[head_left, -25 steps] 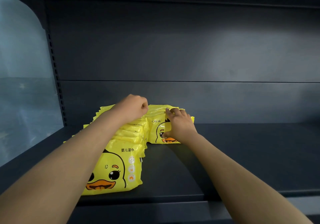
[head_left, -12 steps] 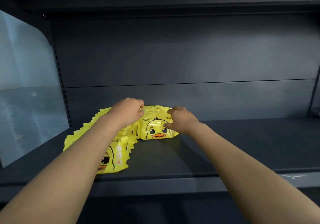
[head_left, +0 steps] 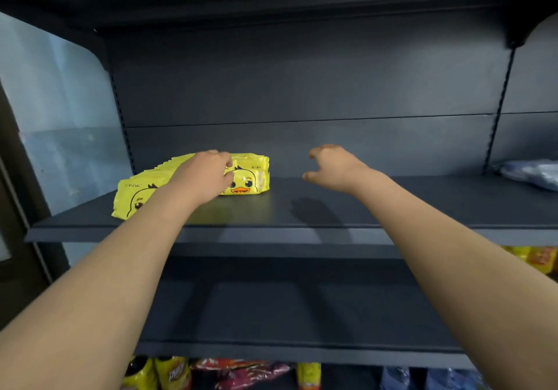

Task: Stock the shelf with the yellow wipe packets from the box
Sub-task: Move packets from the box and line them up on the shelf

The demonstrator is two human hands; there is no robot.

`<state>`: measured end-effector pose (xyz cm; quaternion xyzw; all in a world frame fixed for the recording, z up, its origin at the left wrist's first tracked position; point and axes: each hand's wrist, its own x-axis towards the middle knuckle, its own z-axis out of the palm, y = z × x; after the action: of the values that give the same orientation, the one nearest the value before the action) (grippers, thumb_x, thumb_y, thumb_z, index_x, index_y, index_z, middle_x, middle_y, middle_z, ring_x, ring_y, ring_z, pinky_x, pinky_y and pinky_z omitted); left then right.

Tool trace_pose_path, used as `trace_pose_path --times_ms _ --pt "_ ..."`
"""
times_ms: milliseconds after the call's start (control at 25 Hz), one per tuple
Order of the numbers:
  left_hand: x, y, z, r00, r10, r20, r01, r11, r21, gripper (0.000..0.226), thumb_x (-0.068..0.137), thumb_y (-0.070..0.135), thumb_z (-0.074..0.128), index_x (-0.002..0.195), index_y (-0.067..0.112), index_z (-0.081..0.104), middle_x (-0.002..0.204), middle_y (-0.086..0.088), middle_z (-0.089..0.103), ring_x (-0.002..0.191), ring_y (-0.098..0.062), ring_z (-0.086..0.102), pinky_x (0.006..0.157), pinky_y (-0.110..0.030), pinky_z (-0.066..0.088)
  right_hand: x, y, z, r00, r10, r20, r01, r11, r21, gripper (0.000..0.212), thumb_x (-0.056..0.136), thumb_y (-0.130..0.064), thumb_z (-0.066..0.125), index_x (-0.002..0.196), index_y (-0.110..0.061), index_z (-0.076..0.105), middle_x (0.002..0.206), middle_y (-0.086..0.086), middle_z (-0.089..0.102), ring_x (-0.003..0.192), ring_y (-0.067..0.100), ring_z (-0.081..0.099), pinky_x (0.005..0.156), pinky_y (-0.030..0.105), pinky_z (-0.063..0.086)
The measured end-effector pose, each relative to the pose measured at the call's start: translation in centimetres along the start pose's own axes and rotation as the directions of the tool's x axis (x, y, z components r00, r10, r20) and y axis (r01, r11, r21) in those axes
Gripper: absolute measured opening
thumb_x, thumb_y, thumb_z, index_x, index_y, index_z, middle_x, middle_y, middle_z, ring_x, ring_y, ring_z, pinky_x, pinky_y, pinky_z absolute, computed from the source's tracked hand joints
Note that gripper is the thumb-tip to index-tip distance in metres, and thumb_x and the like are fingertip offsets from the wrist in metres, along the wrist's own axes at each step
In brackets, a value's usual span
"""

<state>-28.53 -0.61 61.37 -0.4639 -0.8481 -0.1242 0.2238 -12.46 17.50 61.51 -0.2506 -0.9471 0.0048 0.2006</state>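
From its near end beside the left forearm, the row of yellow wipe packets [head_left: 137, 196] ran back and rightward along the shelf [head_left: 347, 211], passing under the left hand [head_left: 208, 174], whose fingers curled over its top, while the right hand [head_left: 330, 165] hovered empty and loosely curled, well apart to the right.

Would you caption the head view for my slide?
Left hand rests on yellow wipe packets on shelf; right hand hovers empty.

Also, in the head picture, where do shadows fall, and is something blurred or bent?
Head view: the right hand casts a soft shadow on the shelf just below it; the yellow wipe packets are fairly sharp; the bluish pack at the right edge is blurred; the wide lens makes the right upright lean.
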Motion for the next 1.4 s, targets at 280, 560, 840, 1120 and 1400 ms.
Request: trace_pose_path --times_ms 280,560,840,1120,1400 --pt "-8.3 6.3 -1.1 1.0 -0.002 0.018 0.003 0.999 -0.038 0.032 0.095 0.026 0.044 0.123 0.013 0.053 0.125 -0.006 0.054 0.115 -0.025 0.05 0.089 -0.037 0.045 -11.1 3.3 -2.5 0.997 0.054 0.047 -0.055 0.998 0.034 0.055 0.091 -0.043 0.053 0.132 -0.008 0.045 0.136 0.014 0.044 0.126 0.029 0.039 0.101 0.042 0.04" --pt "-17.7 10.9 1.7 0.993 0.044 0.106 -0.032 0.993 -0.112 0.032 0.094 0.028 0.046 0.122 0.013 0.053 0.123 -0.005 0.055 0.115 -0.025 0.048 0.093 -0.04 0.044 -22.2 5.5 0.5 0.981 0.11 0.162 -0.116 0.993 0.029 0.056 0.091 -0.04 0.054 0.135 -0.007 0.043 0.138 0.015 0.043 0.127 0.031 0.039 0.102 0.039 0.038" --pt "-26.2 16.7 8.7 0.956 0.068 0.285 -0.015 0.983 -0.185 0.033 0.094 0.027 0.047 0.123 0.013 0.052 0.123 -0.006 0.055 0.114 -0.025 0.049 0.091 -0.04 0.045 -33.4 9.6 8.8 0.909 0.178 0.377 -0.217 0.974 0.062 0.052 0.089 -0.031 0.059 0.132 -0.005 0.046 0.133 0.017 0.046 0.124 0.033 0.041 0.1 0.037 0.039" --pt "-32.2 23.5 21.7 0.853 0.059 0.518 0.069 0.972 -0.223 0.031 0.093 0.025 0.048 0.12 0.012 0.054 0.122 -0.003 0.056 0.113 -0.022 0.053 0.089 -0.037 0.045 -40.6 16.5 21.5 0.762 0.177 0.622 -0.274 0.96 0.062 0.047 0.09 -0.031 0.056 0.129 -0.005 0.046 0.129 0.013 0.05 0.12 0.03 0.048 0.098 0.038 0.042" --pt "-38.4 28.9 35.5 0.629 -0.058 0.775 0.249 0.96 -0.131 0.032 0.094 0.029 0.045 0.121 0.014 0.053 0.123 -0.004 0.057 0.111 -0.02 0.053 0.088 -0.035 0.047 -45.1 22.9 34.5 0.488 0.17 0.856 -0.368 0.93 0.025 0.038 0.094 -0.028 0.052 0.123 -0.004 0.048 0.111 0.011 0.055 0.109 0.029 0.055 0.078 0.032 0.044"
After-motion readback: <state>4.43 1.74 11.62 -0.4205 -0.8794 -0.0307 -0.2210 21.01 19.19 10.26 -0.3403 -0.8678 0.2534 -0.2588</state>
